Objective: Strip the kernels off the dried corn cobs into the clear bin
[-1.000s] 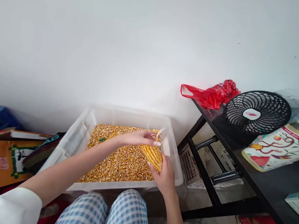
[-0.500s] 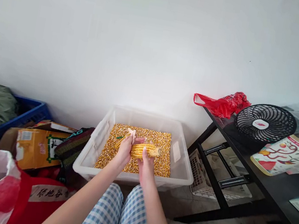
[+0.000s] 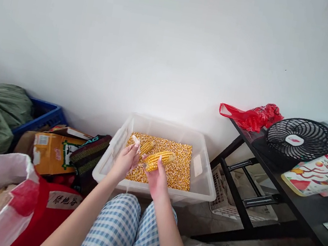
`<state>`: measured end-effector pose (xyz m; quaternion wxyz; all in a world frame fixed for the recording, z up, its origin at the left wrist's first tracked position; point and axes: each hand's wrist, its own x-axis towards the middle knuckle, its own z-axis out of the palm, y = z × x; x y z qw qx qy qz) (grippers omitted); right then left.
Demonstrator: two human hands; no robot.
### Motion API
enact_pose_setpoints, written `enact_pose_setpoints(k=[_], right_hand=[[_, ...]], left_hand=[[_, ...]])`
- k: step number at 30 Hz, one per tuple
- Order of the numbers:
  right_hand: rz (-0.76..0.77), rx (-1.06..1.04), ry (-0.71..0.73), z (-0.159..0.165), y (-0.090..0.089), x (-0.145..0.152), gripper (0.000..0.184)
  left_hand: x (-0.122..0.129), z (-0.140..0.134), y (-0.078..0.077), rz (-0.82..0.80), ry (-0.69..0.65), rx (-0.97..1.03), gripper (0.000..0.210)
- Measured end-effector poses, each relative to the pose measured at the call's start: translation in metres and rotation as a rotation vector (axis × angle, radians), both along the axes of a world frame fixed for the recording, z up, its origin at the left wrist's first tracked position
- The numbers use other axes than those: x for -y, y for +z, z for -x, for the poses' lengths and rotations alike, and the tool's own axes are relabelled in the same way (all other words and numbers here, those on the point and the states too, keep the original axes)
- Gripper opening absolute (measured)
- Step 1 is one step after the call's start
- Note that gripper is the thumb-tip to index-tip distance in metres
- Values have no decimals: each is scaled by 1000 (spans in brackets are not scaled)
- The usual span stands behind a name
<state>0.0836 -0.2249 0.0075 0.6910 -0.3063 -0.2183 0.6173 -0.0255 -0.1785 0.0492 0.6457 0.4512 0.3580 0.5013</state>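
My right hand (image 3: 157,180) is closed round an ear of corn (image 3: 159,161), its thumb along the top of the yellow kernels. The ear is tilted over the bin, its pale tip up to the right. To its left, my left hand (image 3: 127,159) is closed on a small pale, crumpled-looking piece (image 3: 136,140) that sticks up above the fingers; its kind is unclear. Beyond the hands, a second ear of corn (image 3: 147,147) lies on loose corn kernels (image 3: 179,171). These cover the floor of a translucent plastic bin (image 3: 204,195) in front of my knees.
Right of the bin stands a black table (image 3: 303,209) with a red plastic bag (image 3: 254,118), a black fan grille (image 3: 301,139) and a printed container (image 3: 318,176). On the left are an orange box (image 3: 48,156), a blue crate (image 3: 45,116) and a red-and-white bag (image 3: 25,200).
My left hand has come off the ear and moved left with the pale piece. The ear has turned in my right hand, its tip higher. The second ear shows more fully; the view has shifted slightly.
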Motion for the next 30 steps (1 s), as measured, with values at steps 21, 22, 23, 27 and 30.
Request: enact_pose_setpoints(k=[21,22,23,27,30], right_hand=[[-97,186,-260,36,-5,6,55],[-84,159,-227,34,-4,6,52],[-71,125,-186,32,-2,5,49],[-54,-49,-24,23,6,3,44],[-77,-135,18,19,5,-1,42]], left_hand=[[17,12,-24,-272,27,-1000,56],[14,16,-25,-216,-28,-883,53],[12,20,-25,-162,-85,-762,49],[12,24,-27,-1,-182,-453,46],[23,17,-26,22,-138,-300,45]])
